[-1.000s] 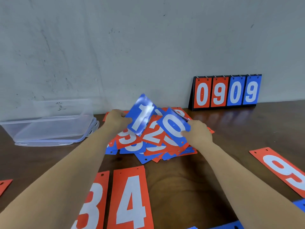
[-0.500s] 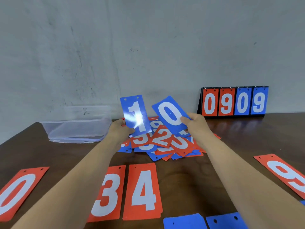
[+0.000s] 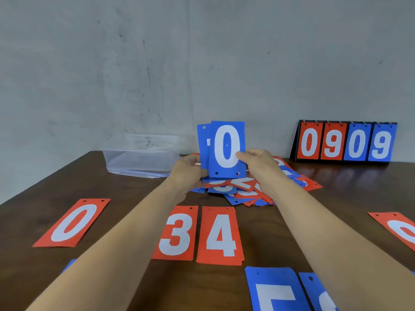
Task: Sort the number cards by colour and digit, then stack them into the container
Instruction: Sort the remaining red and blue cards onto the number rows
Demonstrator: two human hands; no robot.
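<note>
Number cards (image 3: pixel 244 194) lay in a loose red-and-blue heap in the middle of the dark tabletop (image 3: pixel 336 189), and two more were held upright just above it. In front was a blue 0 card (image 3: pixel 226 149), turned so its punched holes sat at the bottom edge. Right behind it, shifted a little left, stood a second blue card (image 3: pixel 203 151) with its digit almost wholly hidden. The right hand (image 3: pixel 260 163) pinched the blue 0 card at its right edge, thumb on the face. The left hand (image 3: pixel 188 170) gripped the lower left of the pair, fingers curled around the second blue card. The hands were close together with the cards between them. Nearer the person, face up, lay a red 0 card (image 3: pixel 71 223), a red 3 card (image 3: pixel 177 232) and a red 4 card (image 3: pixel 221 236), and a blue 5 card (image 3: pixel 274 288) at the bottom edge. A clear plastic container (image 3: pixel 137 161) sat left of the heap near the wall. A scoreboard stand (image 3: pixel 345 142) reading 0909 stood at the back right.
</note>
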